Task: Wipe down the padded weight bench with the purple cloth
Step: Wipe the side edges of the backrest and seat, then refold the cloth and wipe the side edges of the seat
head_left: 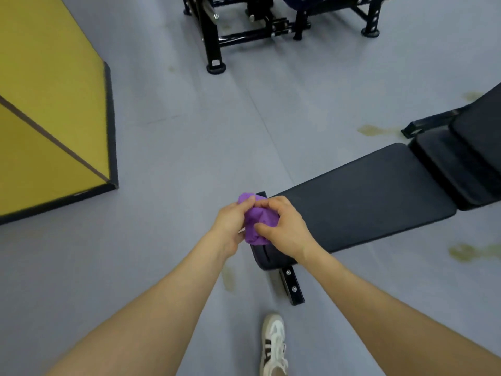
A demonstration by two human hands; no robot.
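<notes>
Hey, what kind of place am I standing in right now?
Most likely a gym: a black padded weight bench, a black steel exercise machine frame and a yellow floor mat on grey flooring.

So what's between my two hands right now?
The head view shows the bunched purple cloth between them: the left hand and right hand both grip it, just above the near end of the padded bench.
</notes>
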